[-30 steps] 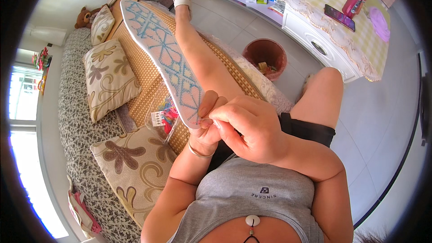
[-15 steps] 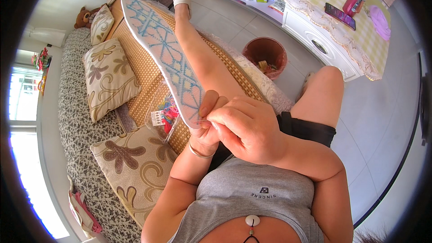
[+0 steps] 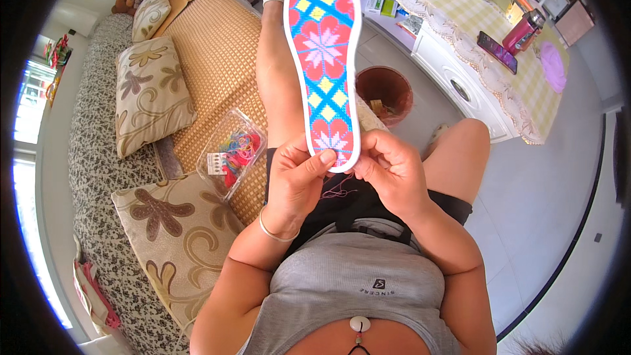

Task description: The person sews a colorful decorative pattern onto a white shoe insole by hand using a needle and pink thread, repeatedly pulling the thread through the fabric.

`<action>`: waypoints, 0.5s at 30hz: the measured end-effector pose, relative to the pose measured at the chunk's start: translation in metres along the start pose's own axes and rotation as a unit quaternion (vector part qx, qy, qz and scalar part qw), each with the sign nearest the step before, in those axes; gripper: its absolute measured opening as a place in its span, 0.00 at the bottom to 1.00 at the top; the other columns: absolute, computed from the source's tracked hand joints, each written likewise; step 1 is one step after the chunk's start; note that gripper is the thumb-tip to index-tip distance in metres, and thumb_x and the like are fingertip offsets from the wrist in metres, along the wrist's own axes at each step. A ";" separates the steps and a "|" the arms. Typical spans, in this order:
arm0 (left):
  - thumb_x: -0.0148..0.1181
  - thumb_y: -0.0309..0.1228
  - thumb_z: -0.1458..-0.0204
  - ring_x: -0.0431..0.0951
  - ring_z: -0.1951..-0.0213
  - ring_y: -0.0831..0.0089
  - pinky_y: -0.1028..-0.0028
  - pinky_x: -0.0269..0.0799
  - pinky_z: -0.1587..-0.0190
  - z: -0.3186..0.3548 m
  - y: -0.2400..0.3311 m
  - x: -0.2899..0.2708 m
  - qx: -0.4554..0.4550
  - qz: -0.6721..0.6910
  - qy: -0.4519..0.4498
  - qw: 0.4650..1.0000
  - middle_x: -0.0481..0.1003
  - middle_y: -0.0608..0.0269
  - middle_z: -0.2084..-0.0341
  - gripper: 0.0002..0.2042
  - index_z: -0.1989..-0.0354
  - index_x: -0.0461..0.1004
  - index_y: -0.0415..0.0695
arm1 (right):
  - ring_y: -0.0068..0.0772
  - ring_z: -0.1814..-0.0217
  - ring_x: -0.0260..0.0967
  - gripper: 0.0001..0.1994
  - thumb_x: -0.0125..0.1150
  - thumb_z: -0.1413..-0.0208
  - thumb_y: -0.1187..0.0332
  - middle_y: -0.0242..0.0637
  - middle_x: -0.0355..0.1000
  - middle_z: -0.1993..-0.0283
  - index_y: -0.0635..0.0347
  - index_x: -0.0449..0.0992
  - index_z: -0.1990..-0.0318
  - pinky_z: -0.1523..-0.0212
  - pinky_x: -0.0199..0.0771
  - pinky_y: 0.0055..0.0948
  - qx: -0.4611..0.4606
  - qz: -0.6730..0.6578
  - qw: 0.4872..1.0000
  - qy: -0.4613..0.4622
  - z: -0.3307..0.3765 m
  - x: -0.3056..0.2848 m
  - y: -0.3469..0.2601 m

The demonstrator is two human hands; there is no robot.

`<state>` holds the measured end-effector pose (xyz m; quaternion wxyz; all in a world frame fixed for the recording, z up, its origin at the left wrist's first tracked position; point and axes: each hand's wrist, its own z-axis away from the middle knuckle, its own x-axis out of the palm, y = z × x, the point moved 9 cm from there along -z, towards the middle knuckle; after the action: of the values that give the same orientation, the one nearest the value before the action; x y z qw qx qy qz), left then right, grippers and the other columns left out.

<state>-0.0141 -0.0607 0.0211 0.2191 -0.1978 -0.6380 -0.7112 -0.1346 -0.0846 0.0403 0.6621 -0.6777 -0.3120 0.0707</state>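
A white-edged embroidered insole [image 3: 325, 46], patterned with red and pink flowers, blue bands and yellow squares, is held up before me, its narrower heel end toward me. My left hand [image 3: 297, 176] grips the heel end at its left, thumb on the patterned face and fingers behind. At the heel's right edge, my right hand [image 3: 393, 169] is closed in a pinch, its fingertips touching the edge and partly behind it. Whatever lies between those fingertips is hidden. Loose pink thread [image 3: 338, 189] hangs below the heel over my black shorts.
To the left, a clear plastic box [image 3: 252, 158] of colourful thread lies on the woven mat [image 3: 217, 39], near patterned cushions [image 3: 154, 98]. A brown bin [image 3: 394, 82] stands on the floor. At the right, a cloth-covered table [image 3: 453, 6] bears a phone [image 3: 497, 52] and a red flask [image 3: 524, 31].
The insole has turned from its pale, blue-lined back to its colourful face and swung right, more upright. My right hand has moved from over the heel to its right edge.
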 end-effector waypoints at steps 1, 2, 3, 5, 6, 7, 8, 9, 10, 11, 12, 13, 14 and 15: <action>0.59 0.21 0.49 0.74 0.69 0.80 0.80 0.68 0.67 0.001 0.007 0.001 0.027 0.025 0.023 0.999 0.78 0.61 0.66 0.09 0.59 0.75 0.37 | 0.22 0.62 0.69 0.05 0.54 0.44 0.78 0.36 0.73 0.60 0.66 0.72 0.60 0.61 0.70 0.21 0.011 -0.012 1.000 0.001 -0.001 0.001 0.002; 0.59 0.21 0.49 0.75 0.68 0.80 0.80 0.68 0.66 0.001 0.011 0.001 0.044 0.010 0.027 0.999 0.78 0.61 0.65 0.09 0.59 0.74 0.37 | 0.24 0.60 0.69 0.06 0.55 0.44 0.77 0.38 0.72 0.59 0.66 0.72 0.60 0.60 0.69 0.22 -0.059 0.066 0.995 0.047 -0.001 -0.006 -0.012; 0.59 0.20 0.49 0.75 0.68 0.80 0.80 0.69 0.65 0.002 0.014 0.001 0.060 -0.005 0.030 0.998 0.78 0.61 0.65 0.09 0.59 0.74 0.37 | 0.27 0.59 0.68 0.06 0.56 0.45 0.77 0.39 0.72 0.58 0.65 0.72 0.60 0.58 0.69 0.23 -0.128 0.143 0.977 0.092 0.000 -0.011 -0.028; 0.58 0.19 0.49 0.77 0.64 0.79 0.79 0.72 0.60 0.004 0.024 0.007 0.077 -0.018 0.046 0.996 0.78 0.60 0.64 0.09 0.59 0.74 0.36 | 0.40 0.54 0.66 0.10 0.61 0.51 0.75 0.43 0.70 0.54 0.61 0.75 0.60 0.54 0.67 0.30 -0.235 0.311 0.910 0.142 0.008 -0.010 -0.058; 0.58 0.19 0.49 0.77 0.63 0.77 0.78 0.72 0.58 0.004 0.024 0.007 0.086 -0.026 0.037 0.995 0.78 0.59 0.63 0.10 0.58 0.74 0.36 | 0.41 0.54 0.66 0.10 0.62 0.53 0.75 0.42 0.70 0.54 0.60 0.75 0.61 0.53 0.66 0.32 -0.262 0.361 0.886 0.128 0.009 -0.001 -0.068; 0.58 0.19 0.50 0.77 0.61 0.76 0.76 0.71 0.55 0.005 0.023 0.006 0.092 -0.035 0.026 0.995 0.78 0.59 0.62 0.11 0.57 0.73 0.35 | 0.42 0.54 0.66 0.10 0.63 0.54 0.75 0.42 0.70 0.53 0.59 0.76 0.61 0.53 0.66 0.33 -0.286 0.410 0.858 0.115 0.011 0.008 -0.077; 0.58 0.19 0.50 0.77 0.59 0.75 0.75 0.71 0.53 0.005 0.022 0.006 0.098 -0.044 0.016 0.994 0.78 0.58 0.60 0.12 0.56 0.73 0.35 | 0.44 0.53 0.66 0.11 0.64 0.56 0.75 0.41 0.70 0.53 0.58 0.76 0.62 0.52 0.65 0.35 -0.309 0.457 0.828 0.103 0.014 0.017 -0.082; 0.58 0.19 0.50 0.77 0.59 0.75 0.75 0.71 0.53 0.006 0.023 0.007 0.108 -0.051 0.019 0.993 0.78 0.59 0.60 0.12 0.56 0.73 0.35 | 0.46 0.51 0.65 0.10 0.65 0.58 0.75 0.41 0.69 0.51 0.55 0.77 0.66 0.51 0.66 0.38 -0.341 0.470 0.809 0.088 0.012 0.024 -0.081; 0.58 0.18 0.50 0.77 0.59 0.76 0.75 0.71 0.53 0.006 0.025 0.008 0.119 -0.058 0.019 0.991 0.78 0.59 0.61 0.11 0.57 0.73 0.35 | 0.47 0.52 0.66 0.09 0.64 0.58 0.77 0.42 0.70 0.52 0.58 0.75 0.67 0.51 0.66 0.39 -0.353 0.449 0.817 0.075 0.011 0.028 -0.080; 0.58 0.18 0.50 0.77 0.60 0.76 0.75 0.71 0.54 0.005 0.027 0.009 0.130 -0.065 0.020 0.989 0.78 0.59 0.61 0.11 0.57 0.74 0.35 | 0.46 0.52 0.67 0.07 0.62 0.54 0.76 0.43 0.71 0.53 0.59 0.73 0.65 0.53 0.67 0.38 -0.350 0.391 0.848 0.070 0.013 0.022 -0.081; 0.58 0.17 0.50 0.76 0.60 0.77 0.75 0.71 0.55 0.004 0.030 0.002 0.155 -0.101 0.055 0.981 0.78 0.60 0.62 0.11 0.57 0.74 0.35 | 0.44 0.54 0.68 0.06 0.58 0.50 0.76 0.43 0.71 0.54 0.60 0.71 0.64 0.56 0.68 0.37 -0.302 0.257 0.914 0.081 0.014 0.007 -0.085; 0.58 0.17 0.50 0.76 0.61 0.77 0.76 0.71 0.55 0.000 0.035 -0.007 0.183 -0.137 0.065 0.971 0.78 0.60 0.62 0.10 0.58 0.74 0.35 | 0.42 0.55 0.68 0.05 0.55 0.46 0.75 0.44 0.72 0.56 0.61 0.69 0.62 0.59 0.70 0.35 -0.263 0.104 0.954 0.104 0.018 -0.007 -0.088; 0.58 0.17 0.50 0.76 0.62 0.77 0.77 0.72 0.56 -0.002 0.040 -0.023 0.211 -0.169 0.074 0.960 0.77 0.61 0.63 0.10 0.58 0.74 0.35 | 0.39 0.57 0.69 0.05 0.51 0.42 0.74 0.43 0.72 0.58 0.62 0.67 0.60 0.62 0.71 0.32 -0.162 -0.126 0.969 0.135 0.021 -0.021 -0.085; 0.58 0.17 0.49 0.76 0.64 0.78 0.79 0.72 0.58 0.001 0.049 -0.042 0.232 -0.211 0.118 0.942 0.77 0.61 0.65 0.09 0.59 0.73 0.34 | 0.34 0.62 0.68 0.07 0.46 0.40 0.73 0.42 0.70 0.62 0.61 0.64 0.55 0.67 0.72 0.28 -0.212 -0.228 0.948 0.063 0.026 -0.036 -0.104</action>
<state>0.0482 -0.0620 0.0378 0.1772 0.0827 -0.7820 -0.5918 -0.2110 -0.0890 0.1241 0.5204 -0.7162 -0.4232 -0.1928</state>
